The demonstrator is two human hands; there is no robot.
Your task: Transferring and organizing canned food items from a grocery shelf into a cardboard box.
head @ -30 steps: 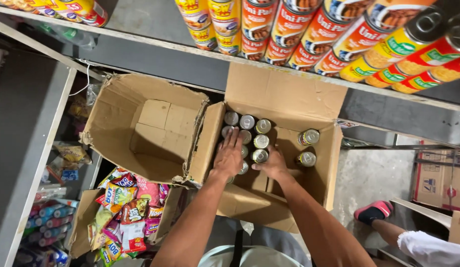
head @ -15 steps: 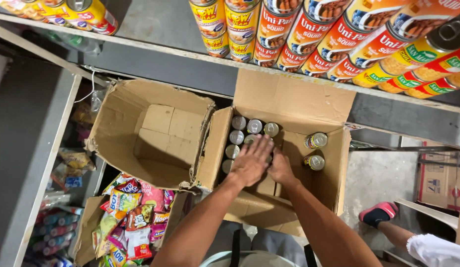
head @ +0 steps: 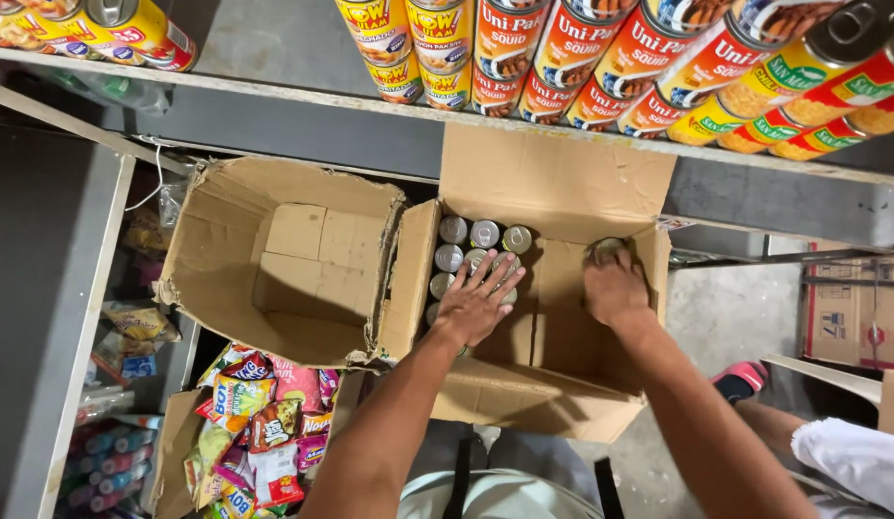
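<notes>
Both hands are inside the open cardboard box (head: pixel 552 384).

Left hand (head: pixel 476 306): flat on the cluster of cans (head: pixel 471 252) packed at the box's left wall, fingers (head: pixel 500 274) spread apart, resting on the lids, not closed around any one.

Right hand (head: pixel 615 288): at the box's far right corner, fingers curled down over a single can (head: pixel 602 252). Looks clamped on it from above, though the hand hides most of the grip.

Handling, as a judgement: metal tins, stiff, won't crush, fairly heavy for their size. Smooth walls and lids could slip in a top pinch, so better to wrap the side wall just under the rim.

Around: an empty box (head: pixel 283 259) stands touching the left side, snack packets (head: pixel 259 423) lie below it, and a shelf (head: pixel 303 96) above carries more cans lying down.
</notes>
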